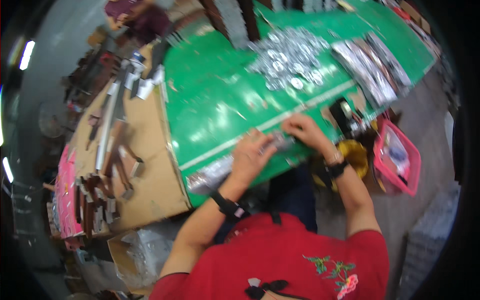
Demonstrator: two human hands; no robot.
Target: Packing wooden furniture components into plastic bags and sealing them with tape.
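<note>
A long, narrow bundle in clear, shiny plastic (pixel 210 173) lies along the near edge of the green table (pixel 210 110). My left hand (pixel 250 156) is closed over its middle, fingers and thumb curled round it. At the bundle's right end, my right hand (pixel 302 129) has its fingers pinched together on the plastic; blur hides the exact grip. What is inside the wrapping cannot be made out. Beyond my hands, a heap of shiny round metal pieces (pixel 287 57) is spread on the table.
Several similar wrapped bundles (pixel 367 75) lie at the table's right, near a small black device (pixel 341 115). A pink basket (pixel 415 165) and a yellow container (pixel 354 154) are below. Brown and silver bars (pixel 107 135) cover cardboard on the left. Another person (pixel 137 17) is far left.
</note>
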